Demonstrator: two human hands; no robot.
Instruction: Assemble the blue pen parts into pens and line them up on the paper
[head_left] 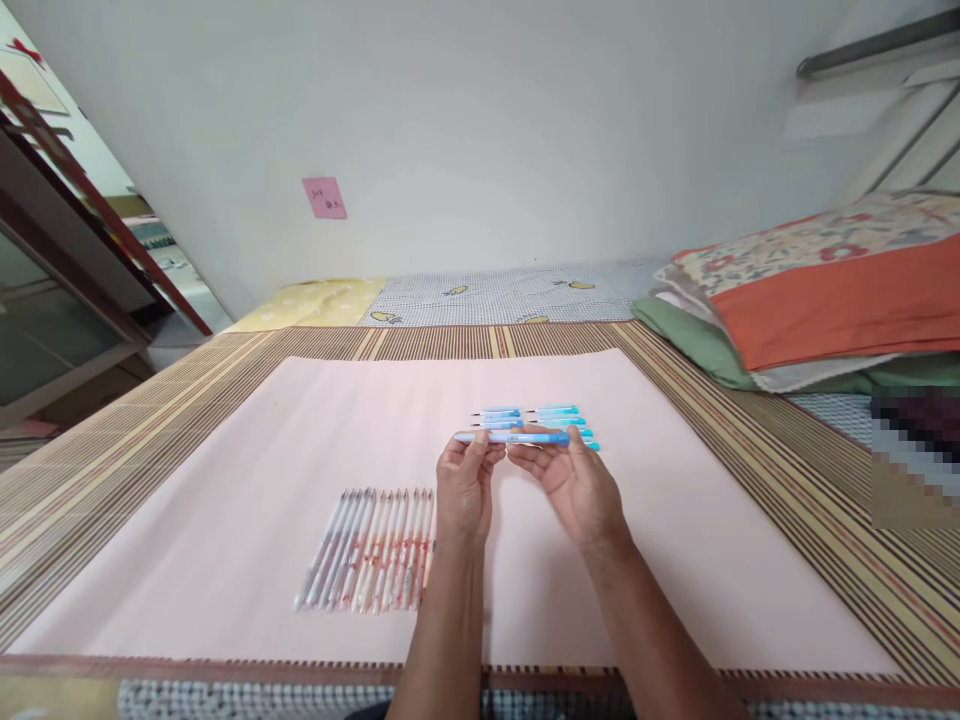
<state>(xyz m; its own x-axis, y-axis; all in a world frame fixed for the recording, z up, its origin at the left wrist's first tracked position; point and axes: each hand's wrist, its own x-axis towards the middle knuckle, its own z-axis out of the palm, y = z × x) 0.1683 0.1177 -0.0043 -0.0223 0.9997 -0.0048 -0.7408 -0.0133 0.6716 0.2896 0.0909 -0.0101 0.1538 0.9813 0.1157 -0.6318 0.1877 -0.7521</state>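
Blue pen [534, 438], one, held in both hands over the pink sheet [300, 440]

Left hand [463, 490]: raised over the sheet's middle, forearm reaching in from its near edge; thumb on top, fingers curled below, pinching the pen's pale end.
Right hand [577, 490]: likewise over the sheet's middle, palm turned up, fingers stretched beneath the pen; thumb and fingers clamped on its blue end.
Pen: level, spanning the two hands, above the palms, its length running along the sheet's width.
Blue pens [501, 413]: lying on the sheet's far half, beyond the held pen, partly hidden.
Teal pens [559, 410]: beside these, toward the sheet's right side, partly covered by the right hand.
White pens [382, 545]: one row, red-patterned, on the sheet's near left part.
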